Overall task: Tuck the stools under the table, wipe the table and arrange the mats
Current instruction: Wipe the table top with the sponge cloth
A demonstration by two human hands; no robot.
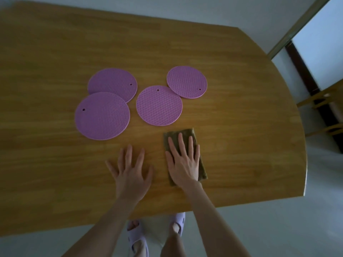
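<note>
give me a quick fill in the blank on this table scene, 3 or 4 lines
1. The number of purple mats on the table is ____.
2. The cloth lies under the ____ hand.
3. The left hand lies flat on the bare ____.
4. The near-left mat overlaps the mat ____ it.

Missing words: four; right; table; behind
</note>
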